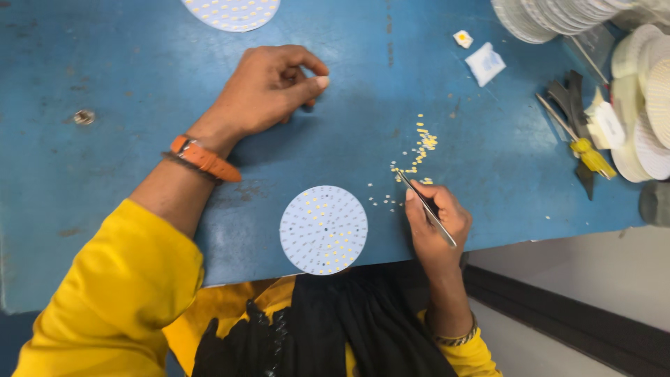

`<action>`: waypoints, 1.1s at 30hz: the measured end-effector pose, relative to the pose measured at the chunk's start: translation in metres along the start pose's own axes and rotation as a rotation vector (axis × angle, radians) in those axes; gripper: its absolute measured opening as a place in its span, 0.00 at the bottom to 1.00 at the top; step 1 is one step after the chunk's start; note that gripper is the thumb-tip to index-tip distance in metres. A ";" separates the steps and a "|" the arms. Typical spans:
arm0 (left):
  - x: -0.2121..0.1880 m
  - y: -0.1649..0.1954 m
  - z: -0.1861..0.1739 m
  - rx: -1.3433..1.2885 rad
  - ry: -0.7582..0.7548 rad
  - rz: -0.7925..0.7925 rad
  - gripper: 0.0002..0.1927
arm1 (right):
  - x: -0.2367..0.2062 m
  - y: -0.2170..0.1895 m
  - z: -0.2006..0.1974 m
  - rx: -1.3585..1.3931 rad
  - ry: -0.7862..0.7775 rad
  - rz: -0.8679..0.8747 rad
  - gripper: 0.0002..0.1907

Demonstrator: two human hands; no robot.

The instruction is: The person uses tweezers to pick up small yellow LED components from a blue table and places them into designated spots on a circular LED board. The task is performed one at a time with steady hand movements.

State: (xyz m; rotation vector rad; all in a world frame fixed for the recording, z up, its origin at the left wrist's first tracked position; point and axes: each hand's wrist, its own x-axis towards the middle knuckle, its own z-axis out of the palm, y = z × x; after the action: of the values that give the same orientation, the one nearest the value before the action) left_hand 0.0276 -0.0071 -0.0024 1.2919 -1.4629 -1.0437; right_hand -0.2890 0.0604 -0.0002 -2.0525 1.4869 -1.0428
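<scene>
The right hand (436, 220) grips a pair of slim metal tweezers (426, 207) between thumb and fingers, the tips pointing up and to the left, down at the edge of a loose scatter of tiny yellow and white chips (419, 150) lying on the blue table (139, 91). The left hand (269, 87) rests farther up the table, fingers curled in and thumb pressed to the forefinger (whether anything is pinched there cannot be told). An orange strap sits on that wrist (202, 157). Just left of the right hand, near the table's front edge, lies 1 round white board (324, 230) dotted with small yellow parts, touched by neither hand. A second such disc (232, 10) shows partly at the top edge. To the right are stacks of white discs (645, 91), a yellow-handled tool (583, 150) and a small white packet (484, 63)
</scene>
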 end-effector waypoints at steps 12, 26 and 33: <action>0.012 -0.016 0.003 0.055 0.017 0.138 0.13 | -0.015 -0.053 0.042 0.056 -0.343 -0.423 0.08; 0.013 -0.018 0.004 0.065 0.025 0.167 0.12 | -0.014 -0.057 0.046 0.034 -0.331 -0.423 0.09; 0.006 -0.007 0.001 -0.003 -0.002 0.050 0.12 | -0.009 -0.024 0.016 0.051 -0.120 -0.187 0.09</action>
State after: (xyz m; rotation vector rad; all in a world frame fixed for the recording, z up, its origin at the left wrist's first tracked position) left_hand 0.0275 -0.0136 -0.0088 1.2463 -1.4873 -1.0134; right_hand -0.2629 0.0756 0.0026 -2.2085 1.2162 -0.9948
